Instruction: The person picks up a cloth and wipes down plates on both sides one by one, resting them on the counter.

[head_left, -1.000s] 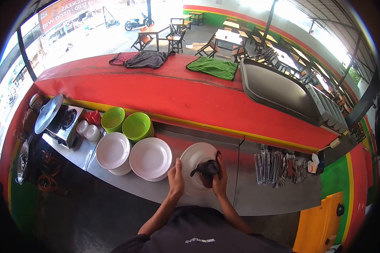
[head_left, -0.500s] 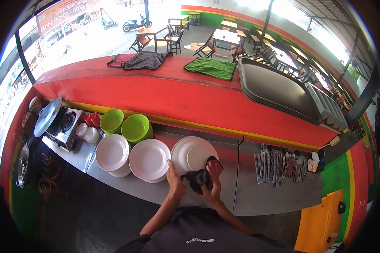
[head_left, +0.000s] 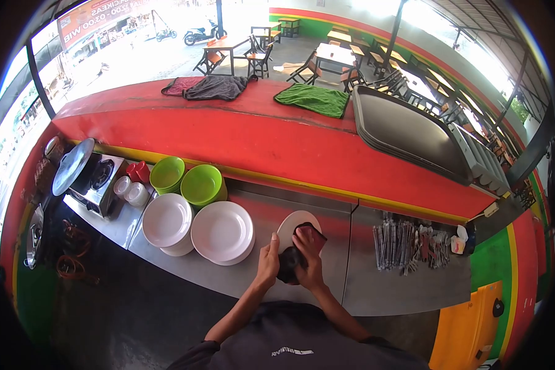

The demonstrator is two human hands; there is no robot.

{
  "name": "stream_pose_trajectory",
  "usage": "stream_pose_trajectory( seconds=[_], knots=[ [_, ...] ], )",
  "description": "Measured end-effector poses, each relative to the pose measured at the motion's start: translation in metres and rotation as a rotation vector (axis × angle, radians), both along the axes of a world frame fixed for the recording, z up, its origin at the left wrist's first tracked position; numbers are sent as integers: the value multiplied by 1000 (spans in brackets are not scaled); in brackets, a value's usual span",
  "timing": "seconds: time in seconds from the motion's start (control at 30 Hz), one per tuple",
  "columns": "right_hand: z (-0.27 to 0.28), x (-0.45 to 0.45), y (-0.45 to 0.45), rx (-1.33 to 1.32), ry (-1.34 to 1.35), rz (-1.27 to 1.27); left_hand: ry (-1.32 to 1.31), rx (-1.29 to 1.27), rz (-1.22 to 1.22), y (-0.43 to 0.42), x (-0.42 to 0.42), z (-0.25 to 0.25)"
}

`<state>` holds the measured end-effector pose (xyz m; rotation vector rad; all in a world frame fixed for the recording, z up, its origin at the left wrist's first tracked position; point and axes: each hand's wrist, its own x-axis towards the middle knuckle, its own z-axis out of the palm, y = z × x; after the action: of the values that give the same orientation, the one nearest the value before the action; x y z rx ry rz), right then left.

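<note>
A white plate (head_left: 291, 223) is held tilted above the steel counter, its lower part hidden by cloth and fingers. My left hand (head_left: 267, 264) grips the plate's left edge, thumb pointing up along the rim. In my right hand (head_left: 309, 262) is a dark cloth (head_left: 288, 266) with a maroon part, pressed against the plate's face. Just left of my hands stands a stack of white plates (head_left: 223, 231), and beyond it a second white stack (head_left: 166, 221).
Green bowls (head_left: 202, 184), white cups (head_left: 135, 195) and a gas stove (head_left: 97, 185) stand toward the left. Bundled cutlery (head_left: 410, 243) lies on the right of the steel counter (head_left: 364, 290). The raised red ledge (head_left: 277, 145) holds cloths and black trays (head_left: 407, 132).
The plate has gone from nearly flat, facing up, to steeply tilted. My left hand has shifted right along with it, and the cloth has moved across its face.
</note>
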<state>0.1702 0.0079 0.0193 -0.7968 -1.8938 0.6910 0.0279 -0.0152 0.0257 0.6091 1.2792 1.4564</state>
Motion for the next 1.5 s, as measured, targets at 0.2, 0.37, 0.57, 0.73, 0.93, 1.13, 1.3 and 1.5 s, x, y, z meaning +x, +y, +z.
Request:
stream_pose_trajectory(
  seconds=[0.2,0.37,0.57,0.73,0.93,1.13,1.3,1.5],
  knots=[
    [7,10,25,-158,61,20,205,34,-99,-3,-3,15],
    [-5,27,44,-367,166,-9,384,-45,-251,-8,-7,9],
    [-38,44,45,-720,417,-126,490,-11,-264,-16,-5,25],
    [-89,67,39,-1024,742,-160,502,83,-310,-17,-11,22],
    [-73,63,8,-1126,1004,4,513,201,-329,-19,-10,18],
    [-116,89,16,-1090,1140,319,537,245,-460,-23,-16,30],
    [-101,91,13,-1093,1215,175,401,126,-313,-22,-8,-15],
    [-129,90,22,-851,1348,-450,617,-65,-101,-22,-13,-57]
  ],
)
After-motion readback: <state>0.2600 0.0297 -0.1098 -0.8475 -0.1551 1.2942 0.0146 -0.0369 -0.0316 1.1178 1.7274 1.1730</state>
